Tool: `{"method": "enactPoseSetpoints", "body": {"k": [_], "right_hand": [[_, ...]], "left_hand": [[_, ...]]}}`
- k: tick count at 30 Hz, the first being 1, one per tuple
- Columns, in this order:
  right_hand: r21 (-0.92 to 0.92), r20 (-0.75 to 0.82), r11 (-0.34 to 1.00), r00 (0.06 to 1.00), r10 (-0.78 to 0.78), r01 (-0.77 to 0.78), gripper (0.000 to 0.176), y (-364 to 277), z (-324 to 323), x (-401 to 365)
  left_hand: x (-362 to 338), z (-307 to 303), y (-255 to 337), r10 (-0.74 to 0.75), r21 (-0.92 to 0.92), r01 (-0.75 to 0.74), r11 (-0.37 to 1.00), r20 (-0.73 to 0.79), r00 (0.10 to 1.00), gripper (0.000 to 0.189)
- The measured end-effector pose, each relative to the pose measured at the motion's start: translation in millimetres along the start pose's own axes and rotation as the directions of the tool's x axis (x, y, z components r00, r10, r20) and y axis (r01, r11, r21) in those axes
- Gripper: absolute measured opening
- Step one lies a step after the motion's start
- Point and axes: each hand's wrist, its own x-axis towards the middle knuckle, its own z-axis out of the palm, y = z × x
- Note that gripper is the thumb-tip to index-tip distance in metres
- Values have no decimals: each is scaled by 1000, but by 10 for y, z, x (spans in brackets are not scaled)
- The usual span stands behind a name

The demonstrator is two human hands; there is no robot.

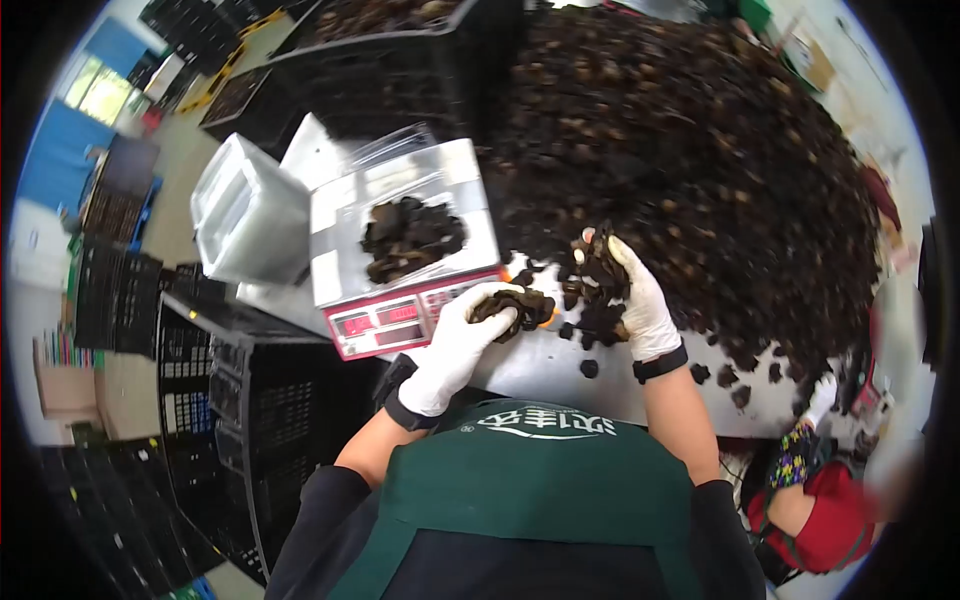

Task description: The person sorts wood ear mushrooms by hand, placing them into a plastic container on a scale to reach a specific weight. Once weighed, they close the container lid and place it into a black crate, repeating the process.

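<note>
My left hand [462, 340], in a white glove, is closed around a clump of dark brown mushroom-like pieces [512, 312], just in front of the scale. Farther right, my right hand [645, 300], gloved too, curls around more dark pieces [600, 272] at the near edge of the big pile [680, 150]. Some of its fingers are hidden behind them. A red and white digital scale [385, 330] stands left of my hands. On its platform a clear plastic tray [372, 195] holds a heap of the same dark pieces [412, 238]. Its red display is too blurred to read.
A stack of clear plastic trays [245, 210] stands left of the scale. Black crates [370, 90] rise behind it, and others [270, 400] stand at the lower left. Loose bits lie on the metal table [560, 375]. Another person in red [830, 515] is at the right.
</note>
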Motion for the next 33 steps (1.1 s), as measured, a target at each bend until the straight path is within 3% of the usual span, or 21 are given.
{"method": "enactPoseSetpoints", "body": {"k": [1, 2, 4, 6, 7, 8, 10, 11, 12, 14, 17, 20, 22, 24, 28, 32, 33], "right_hand": [[-72, -23, 997, 1000, -3, 2, 31, -7, 313, 85], [-104, 60, 993, 997, -57, 63, 31, 60, 532, 253], [-356, 249, 915, 963, -104, 191, 30, 98, 927, 533], [-494, 273, 842, 958, -87, 218, 30, 137, 1463, 605], [-526, 331, 782, 927, -175, 335, 30, 259, 1614, 734], [-574, 372, 718, 907, -200, 394, 31, 364, 1704, 840], [-676, 623, 225, 708, -334, 701, 34, 531, 1695, 1072], [-669, 709, 13, 643, -291, 743, 39, 607, 1632, 1145], [-692, 720, -206, 640, -267, 692, 43, 610, 1668, 1080], [-757, 645, -213, 759, -88, 618, 44, 531, 1647, 1114], [-752, 658, -70, 737, -157, 656, 39, 428, 1663, 1142], [-789, 571, 108, 788, -231, 604, 26, 196, 1768, 996], [-834, 471, 148, 824, -314, 532, 23, 75, 1643, 865], [-872, 419, 103, 840, -344, 478, 22, -35, 1389, 717], [-949, 308, -43, 892, -331, 312, 22, 14, 587, 424], [-857, 277, -495, 938, -208, 144, 55, 164, -22, 170], [-836, 222, -541, 958, -184, 89, 64, 144, -94, 134]], "left_hand": [[-35, -175, 91, 75, 18, -74, 997, -40, 996, 28], [-87, -331, 240, 207, 168, -193, 967, -67, 976, 28], [-52, -606, 404, 485, 270, -433, 860, -168, 858, 27], [47, -921, 458, 702, 668, -425, 611, -209, 681, 28], [122, -1051, 466, 717, 697, -418, 582, -197, 669, 31], [181, -1189, 478, 713, 796, -397, 457, -61, 698, 42], [323, -1231, 416, 649, 891, -309, 333, 22, 761, 60], [352, -1251, 356, 607, 878, -296, 376, 8, 795, 75], [354, -1250, 364, 588, 879, -292, 376, 17, 809, 85], [364, -1314, 297, 610, 835, -344, 430, 13, 792, 96], [318, -1384, 341, 605, 725, -408, 555, -15, 796, 102], [353, -1356, 349, 646, 687, -426, 589, -83, 759, 101], [402, -1360, 316, 610, 626, -430, 651, -93, 787, 97], [416, -1350, 359, 597, 579, -446, 683, -91, 797, 92], [351, -1375, 485, 521, 186, -488, 853, -244, 818, 85], [332, -1598, 469, 561, 206, -523, 827, -352, 749, 79], [318, -1614, 479, 559, 201, -524, 828, -377, 738, 78]]}}
